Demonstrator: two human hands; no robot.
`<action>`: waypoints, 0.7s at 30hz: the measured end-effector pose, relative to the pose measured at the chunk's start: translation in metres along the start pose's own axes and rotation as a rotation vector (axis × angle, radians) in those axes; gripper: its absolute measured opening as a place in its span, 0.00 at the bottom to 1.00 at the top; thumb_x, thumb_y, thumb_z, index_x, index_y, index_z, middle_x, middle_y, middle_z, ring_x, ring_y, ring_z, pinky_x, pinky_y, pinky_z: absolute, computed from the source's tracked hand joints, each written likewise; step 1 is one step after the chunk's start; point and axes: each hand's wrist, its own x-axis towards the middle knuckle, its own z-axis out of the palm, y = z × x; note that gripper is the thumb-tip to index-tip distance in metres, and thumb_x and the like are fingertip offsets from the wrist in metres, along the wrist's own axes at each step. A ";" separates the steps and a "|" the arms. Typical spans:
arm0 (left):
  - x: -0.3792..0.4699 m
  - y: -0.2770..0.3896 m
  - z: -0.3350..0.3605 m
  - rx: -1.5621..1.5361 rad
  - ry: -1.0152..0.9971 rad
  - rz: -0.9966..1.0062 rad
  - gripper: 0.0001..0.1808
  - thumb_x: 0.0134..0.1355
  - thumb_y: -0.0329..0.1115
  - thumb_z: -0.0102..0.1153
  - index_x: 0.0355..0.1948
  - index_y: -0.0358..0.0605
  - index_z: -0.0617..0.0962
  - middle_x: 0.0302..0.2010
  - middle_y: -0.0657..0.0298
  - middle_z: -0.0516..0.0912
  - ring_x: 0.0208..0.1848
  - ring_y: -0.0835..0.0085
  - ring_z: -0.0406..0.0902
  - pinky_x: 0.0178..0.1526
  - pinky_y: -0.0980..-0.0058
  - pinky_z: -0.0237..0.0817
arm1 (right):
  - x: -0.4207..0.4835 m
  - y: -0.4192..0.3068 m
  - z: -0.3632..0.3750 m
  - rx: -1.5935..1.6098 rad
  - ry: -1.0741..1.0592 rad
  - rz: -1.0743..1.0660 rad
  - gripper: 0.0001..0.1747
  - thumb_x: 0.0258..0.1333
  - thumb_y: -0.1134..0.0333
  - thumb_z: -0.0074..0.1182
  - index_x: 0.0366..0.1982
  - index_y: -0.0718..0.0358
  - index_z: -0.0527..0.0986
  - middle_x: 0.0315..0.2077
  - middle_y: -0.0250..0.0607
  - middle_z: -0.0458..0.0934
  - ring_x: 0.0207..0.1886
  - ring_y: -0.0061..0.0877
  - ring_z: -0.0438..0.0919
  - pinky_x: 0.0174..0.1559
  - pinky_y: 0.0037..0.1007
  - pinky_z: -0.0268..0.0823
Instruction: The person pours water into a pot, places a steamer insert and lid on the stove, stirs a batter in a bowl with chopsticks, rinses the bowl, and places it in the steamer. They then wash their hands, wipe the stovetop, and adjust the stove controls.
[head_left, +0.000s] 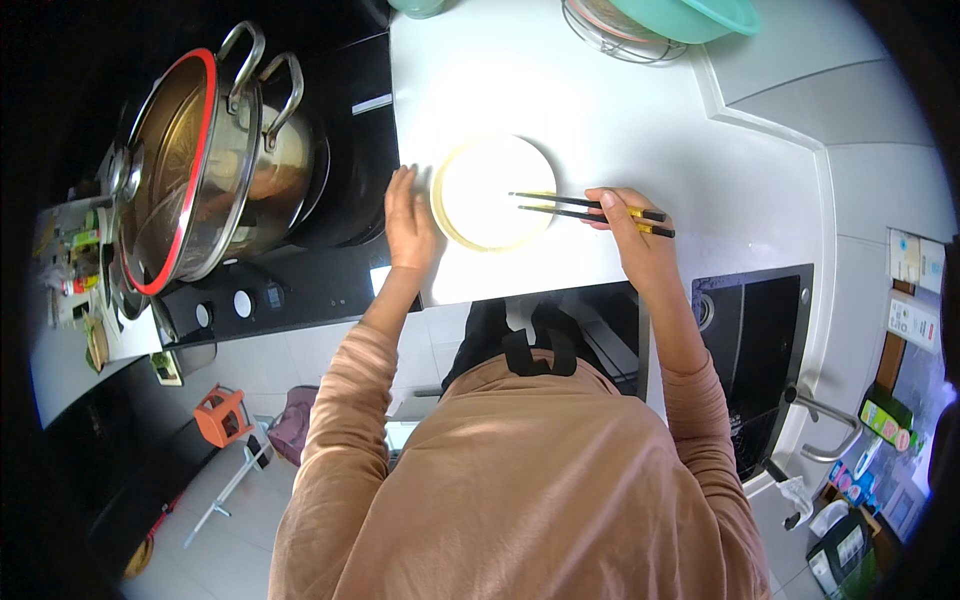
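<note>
On the white countertop stands a round, pale bowl or dish (493, 193) with a yellowish rim; glare hides what it holds. My right hand (631, 225), to its right, grips a pair of black chopsticks (581, 210) with gold-coloured ends. Their tips reach over the dish; whether they touch anything inside cannot be told. My left hand (410, 225) rests at the counter's edge just left of the dish, fingers extended and holding nothing. A small gap seems to part it from the rim.
A steel steamer pot (247, 172) with a red-rimmed glass lid (169, 172) stands on the black cooktop (345, 262) at left. A teal basin (694, 19) and wire rack (622, 45) are at the counter's back. The dark sink (757, 337) and its tap (832, 442) lie right.
</note>
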 end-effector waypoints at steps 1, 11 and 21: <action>-0.001 0.004 -0.007 -0.125 0.021 -0.043 0.19 0.62 0.34 0.37 0.54 0.42 0.67 0.56 0.53 0.65 0.59 0.59 0.61 0.61 0.69 0.52 | -0.004 -0.004 0.000 -0.029 0.007 -0.010 0.15 0.58 0.64 0.45 0.36 0.70 0.76 0.29 0.41 0.77 0.30 0.21 0.75 0.36 0.21 0.69; 0.006 0.031 -0.036 -1.033 -0.825 -0.733 0.41 0.54 0.41 0.55 0.59 0.29 0.51 0.48 0.40 0.70 0.45 0.60 0.76 0.42 0.70 0.73 | -0.025 -0.066 0.012 -0.260 0.018 -0.309 0.07 0.53 0.73 0.49 0.32 0.70 0.75 0.23 0.42 0.74 0.22 0.21 0.69 0.26 0.21 0.61; -0.004 0.028 -0.023 -1.157 -0.691 -0.784 0.34 0.55 0.34 0.49 0.59 0.32 0.51 0.47 0.42 0.72 0.46 0.60 0.76 0.47 0.69 0.71 | -0.035 -0.072 0.007 -0.340 0.148 -0.301 0.06 0.52 0.73 0.51 0.29 0.70 0.74 0.22 0.41 0.74 0.21 0.20 0.71 0.23 0.22 0.62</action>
